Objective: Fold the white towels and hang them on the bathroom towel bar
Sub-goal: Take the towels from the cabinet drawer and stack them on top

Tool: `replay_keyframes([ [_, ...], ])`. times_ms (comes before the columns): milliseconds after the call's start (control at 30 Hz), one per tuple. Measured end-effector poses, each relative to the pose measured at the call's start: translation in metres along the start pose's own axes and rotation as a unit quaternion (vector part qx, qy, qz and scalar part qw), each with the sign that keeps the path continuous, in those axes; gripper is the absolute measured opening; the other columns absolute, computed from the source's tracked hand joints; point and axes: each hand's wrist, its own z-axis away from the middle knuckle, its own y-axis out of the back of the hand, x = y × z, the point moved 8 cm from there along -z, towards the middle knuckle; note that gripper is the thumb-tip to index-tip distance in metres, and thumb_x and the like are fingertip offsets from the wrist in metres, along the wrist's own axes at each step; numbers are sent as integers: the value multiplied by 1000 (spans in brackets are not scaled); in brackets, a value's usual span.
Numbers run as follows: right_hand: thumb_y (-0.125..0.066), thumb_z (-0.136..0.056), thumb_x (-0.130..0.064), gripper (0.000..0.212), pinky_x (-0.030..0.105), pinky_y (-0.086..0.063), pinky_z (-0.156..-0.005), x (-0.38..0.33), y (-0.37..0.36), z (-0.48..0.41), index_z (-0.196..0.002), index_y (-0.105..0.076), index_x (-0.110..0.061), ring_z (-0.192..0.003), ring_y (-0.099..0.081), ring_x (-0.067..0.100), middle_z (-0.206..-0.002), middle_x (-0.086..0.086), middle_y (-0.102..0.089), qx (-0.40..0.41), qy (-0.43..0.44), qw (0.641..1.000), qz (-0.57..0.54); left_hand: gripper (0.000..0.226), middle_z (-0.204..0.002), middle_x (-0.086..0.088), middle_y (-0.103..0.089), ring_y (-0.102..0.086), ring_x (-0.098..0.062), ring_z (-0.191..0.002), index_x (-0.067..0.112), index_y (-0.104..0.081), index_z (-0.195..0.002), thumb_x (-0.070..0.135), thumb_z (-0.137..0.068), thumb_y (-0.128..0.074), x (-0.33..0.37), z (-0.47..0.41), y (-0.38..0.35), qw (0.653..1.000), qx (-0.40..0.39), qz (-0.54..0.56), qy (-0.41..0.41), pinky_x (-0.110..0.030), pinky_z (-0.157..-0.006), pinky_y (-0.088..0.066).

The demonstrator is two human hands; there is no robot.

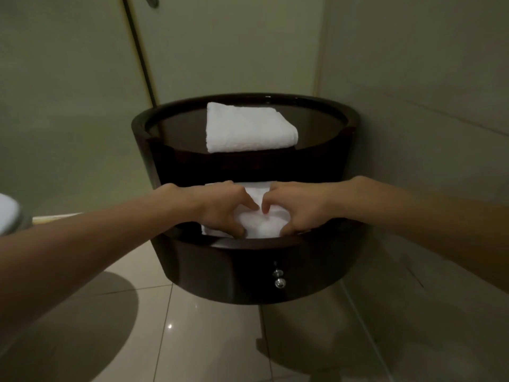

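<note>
**A:** Where does the lower white terry towel [261, 223] lie from the hands?

**B:** Directly under and between them, on the lower shelf of the dark round wooden shelf unit [220, 274]. Its long axis runs left to right, across the reach of both arms. One end shows just past the left hand.

**A:** And the hands themselves?

**B:** The left hand [220, 213] and the right hand [293, 212] sit nearly touching at the towel's middle. On both, the fingers curl down over the top and the thumbs tuck in at the front edge, so each one grips the cloth. Neither is nearer; they sit level.

**A:** So what does the next move turn on?

**B:** I'd judge it's a lift toward the person, over the shelf's raised front rim just before the thumbs. The gap under the tier above the hands looks low, so the towel would have to come forward rather than straight up.

**A:** The other towel?

**B:** The upper folded white terry towel [248, 128] rests on the top tier, above and beyond the hands, with neither hand on it. No towel bar is in view.
</note>
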Motion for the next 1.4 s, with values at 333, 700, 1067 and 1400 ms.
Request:
replay_keyframes([
  [333,-68,-82,-38,56,35,-44,-84,-5,-5,-10,-129,-43,-19,-107,-47,22,-123,7,-44,40,25,996,75,57,-125,3,-61,-56,-17,-113,37,-53,-130,39,-74,-67,-12,0,0,999,8,42,3,-39,-97,-46],
  [700,-68,-76,-25,26,34,-52,-71,10,46,-10,-101,-64,-18,-82,-59,14,-93,-4,-62,117,4,992,-49,87,-128,9,-55,-56,-16,-111,43,-28,-138,56,-65,-72,-8,8,14,997,74,13,14,-37,-91,-49],
  [1067,-61,-77,-29,46,34,-49,-88,29,89,-10,-121,-50,-28,-102,-54,16,-118,-3,-56,164,-47,977,-129,41,-106,5,-66,-60,-15,-93,31,-55,-120,41,-80,-58,-27,17,91,978,208,-1,16,-32,-76,-47],
  [1400,-66,-79,-35,40,37,-49,-79,24,145,16,-113,-53,-18,-98,-58,22,-111,3,-62,279,-40,959,-13,41,-111,5,-67,-61,-15,-101,27,-63,-116,36,-77,-67,-26,25,160,968,250,26,2,-33,-83,-49],
])
